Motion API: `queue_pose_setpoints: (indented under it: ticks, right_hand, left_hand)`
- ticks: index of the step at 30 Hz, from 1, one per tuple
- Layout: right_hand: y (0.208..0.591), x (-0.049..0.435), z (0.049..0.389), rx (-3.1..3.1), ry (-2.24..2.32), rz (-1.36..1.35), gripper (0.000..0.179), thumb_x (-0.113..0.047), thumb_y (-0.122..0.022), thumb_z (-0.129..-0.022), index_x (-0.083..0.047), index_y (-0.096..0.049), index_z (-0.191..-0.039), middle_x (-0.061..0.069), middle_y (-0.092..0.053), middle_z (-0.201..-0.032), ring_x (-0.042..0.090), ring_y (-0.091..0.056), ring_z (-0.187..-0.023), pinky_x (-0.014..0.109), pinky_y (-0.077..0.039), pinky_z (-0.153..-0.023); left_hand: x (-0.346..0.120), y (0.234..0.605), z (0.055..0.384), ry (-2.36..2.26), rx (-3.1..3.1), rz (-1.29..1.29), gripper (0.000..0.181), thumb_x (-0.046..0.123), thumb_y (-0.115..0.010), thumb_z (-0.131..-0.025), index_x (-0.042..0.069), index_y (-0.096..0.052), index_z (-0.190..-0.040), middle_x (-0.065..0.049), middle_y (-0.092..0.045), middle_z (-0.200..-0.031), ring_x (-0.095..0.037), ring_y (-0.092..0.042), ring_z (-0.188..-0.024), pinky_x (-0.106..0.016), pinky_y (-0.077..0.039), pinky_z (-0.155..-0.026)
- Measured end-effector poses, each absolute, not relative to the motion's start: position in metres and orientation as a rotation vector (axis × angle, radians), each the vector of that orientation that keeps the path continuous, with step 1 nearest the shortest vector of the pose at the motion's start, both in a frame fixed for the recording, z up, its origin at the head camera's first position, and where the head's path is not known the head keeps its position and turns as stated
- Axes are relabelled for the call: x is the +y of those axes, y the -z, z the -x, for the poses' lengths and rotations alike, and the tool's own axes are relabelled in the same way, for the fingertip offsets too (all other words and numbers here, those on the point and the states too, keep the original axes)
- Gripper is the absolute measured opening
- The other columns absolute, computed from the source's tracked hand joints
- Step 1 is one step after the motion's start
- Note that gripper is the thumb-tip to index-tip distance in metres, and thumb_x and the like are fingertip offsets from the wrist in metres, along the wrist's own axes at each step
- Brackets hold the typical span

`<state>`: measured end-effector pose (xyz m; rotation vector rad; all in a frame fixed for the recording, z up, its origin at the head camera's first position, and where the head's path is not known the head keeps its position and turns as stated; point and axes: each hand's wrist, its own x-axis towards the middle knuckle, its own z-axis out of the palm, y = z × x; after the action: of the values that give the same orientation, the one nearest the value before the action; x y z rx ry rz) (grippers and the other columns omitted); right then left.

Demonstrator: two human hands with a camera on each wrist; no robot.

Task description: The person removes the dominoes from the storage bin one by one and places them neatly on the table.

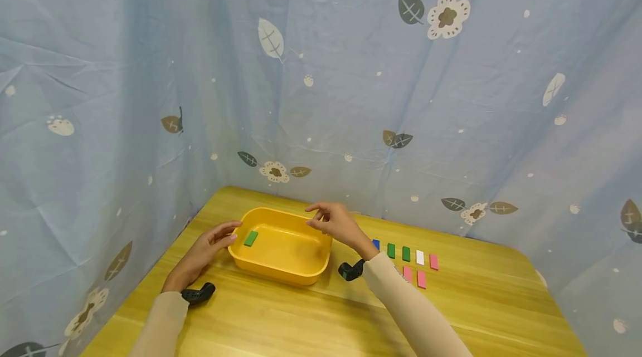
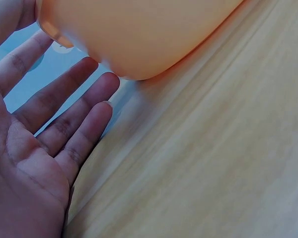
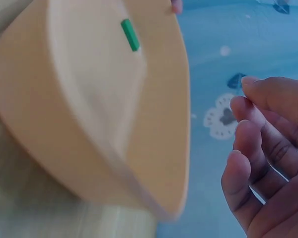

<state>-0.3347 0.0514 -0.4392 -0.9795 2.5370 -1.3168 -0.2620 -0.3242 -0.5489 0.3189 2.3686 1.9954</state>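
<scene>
A yellow plastic tub (image 1: 273, 274) stands on the wooden table, with one small green block (image 1: 251, 239) lying inside near its left end. My left hand (image 1: 208, 245) is at the tub's left end, fingertips right at the rim. In the left wrist view, the fingers (image 2: 84, 99) are spread and fairly straight beside the tub wall. Over the tub's right end is my right hand (image 1: 333, 220), its fingers loosely bent. Seen from the right wrist, the thumb and fingertips (image 3: 236, 171) hold nothing, apart from the rim.
Right of the tub, small blocks lie in rows: blue (image 1: 375, 244), green (image 1: 391, 250), another green (image 1: 406, 254), white (image 1: 419, 257) and several pink (image 1: 433, 262). My right forearm (image 1: 406, 304) passes in front of part of them. Patterned blue curtains (image 1: 351, 95) hang behind the table (image 1: 481, 301).
</scene>
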Motion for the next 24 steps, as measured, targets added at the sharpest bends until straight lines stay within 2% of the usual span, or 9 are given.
queue_pose_setpoints:
  ticks: [8, 12, 15, 17, 21, 24]
  right_hand:
    - [0.445, 0.015, 0.341, 2.516, 1.302, 1.028, 0.031, -0.029, -0.073, -0.099, -0.018, -0.071, -0.128, 0.006, -0.074, -0.093, 0.018, -0.063, -0.063, 0.040, -0.058, -0.063]
    - [0.448, -0.001, 0.345, 2.493, 1.323, 1.028, 0.033, -0.028, -0.073, -0.099, -0.016, -0.071, -0.129, 0.012, -0.074, -0.096, 0.030, -0.065, -0.067, 0.042, -0.059, -0.064]
    - [0.453, -0.012, 0.348, 2.468, 1.324, 1.029, 0.037, -0.027, -0.072, -0.099, -0.011, -0.069, -0.132, 0.010, -0.073, -0.094, 0.042, -0.065, -0.074, 0.037, -0.058, -0.062]
    - [0.457, -0.019, 0.350, 2.450, 1.319, 1.032, 0.038, -0.026, -0.073, -0.099, -0.008, -0.068, -0.132, 0.005, -0.072, -0.091, 0.045, -0.065, -0.075, 0.032, -0.056, -0.059]
    - [0.468, -0.030, 0.353, 2.453, 1.276, 1.027, 0.039, -0.025, -0.075, -0.097, -0.007, -0.069, -0.131, -0.003, -0.069, -0.086, 0.041, -0.066, -0.073, 0.027, -0.054, -0.056]
    - [0.474, -0.036, 0.356, 2.470, 1.248, 1.014, 0.037, -0.025, -0.076, -0.096, -0.009, -0.071, -0.129, -0.004, -0.069, -0.085, 0.035, -0.067, -0.071, 0.028, -0.054, -0.057]
  left_hand:
    - [-0.323, 0.546, 0.261, -1.975, 2.392, -0.290, 0.054, 0.036, -0.060, -0.106, 0.015, -0.048, -0.154, -0.013, -0.039, -0.160, -0.036, -0.033, -0.146, -0.011, -0.039, -0.100]
    - [-0.323, 0.546, 0.261, -1.986, 2.388, -0.298, 0.054, 0.036, -0.061, -0.105, 0.015, -0.048, -0.154, -0.012, -0.040, -0.159, -0.036, -0.032, -0.147, -0.010, -0.038, -0.099]
    - [-0.323, 0.546, 0.261, -1.994, 2.385, -0.301, 0.054, 0.035, -0.060, -0.106, 0.015, -0.048, -0.154, -0.011, -0.040, -0.159, -0.036, -0.032, -0.147, -0.009, -0.038, -0.100]
    - [-0.323, 0.546, 0.261, -1.998, 2.383, -0.286, 0.054, 0.035, -0.061, -0.105, 0.015, -0.048, -0.154, -0.011, -0.040, -0.159, -0.036, -0.032, -0.147, -0.009, -0.038, -0.099]
    - [-0.321, 0.546, 0.262, -1.984, 2.397, -0.255, 0.055, 0.038, -0.062, -0.104, 0.016, -0.050, -0.153, -0.010, -0.042, -0.158, -0.035, -0.035, -0.146, -0.011, -0.039, -0.099]
    - [-0.321, 0.545, 0.261, -1.966, 2.412, -0.244, 0.054, 0.039, -0.062, -0.104, 0.018, -0.051, -0.152, -0.009, -0.042, -0.158, -0.034, -0.036, -0.146, -0.016, -0.040, -0.103]
